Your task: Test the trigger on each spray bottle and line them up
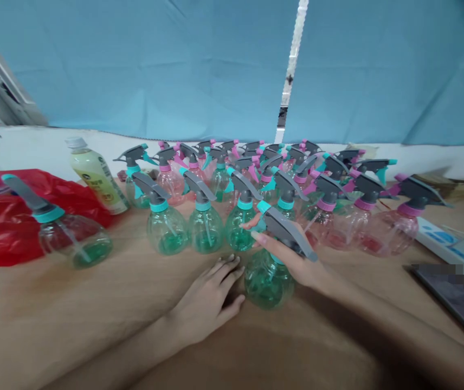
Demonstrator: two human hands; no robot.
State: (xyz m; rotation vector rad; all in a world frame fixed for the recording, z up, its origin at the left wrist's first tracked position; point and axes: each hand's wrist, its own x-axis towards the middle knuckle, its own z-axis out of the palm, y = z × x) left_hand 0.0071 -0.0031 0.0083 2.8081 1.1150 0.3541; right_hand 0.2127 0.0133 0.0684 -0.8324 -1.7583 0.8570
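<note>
My right hand [297, 257] is wrapped round the neck and grey trigger head of a clear green spray bottle [268, 281] with a turquoise collar. This bottle stands upright or nearly so, in front of the others. Just left of it, my left hand [211, 298] lies on the wooden table [126, 325], palm down with fingers spread, close to the bottle's base but apart from it. Behind both hands stand several green spray bottles [205, 230] with turquoise collars. Several pink spray bottles [390, 233] are at the right and farther back.
At the left, another green spray bottle [75, 238] stands apart before a red plastic bag [24, 216]. A drink bottle [94, 176] with a white cap leans behind it. A dark flat device [455, 303] and a white-and-blue box [439, 238] lie at the right. Blue cloth [175, 70] hangs behind.
</note>
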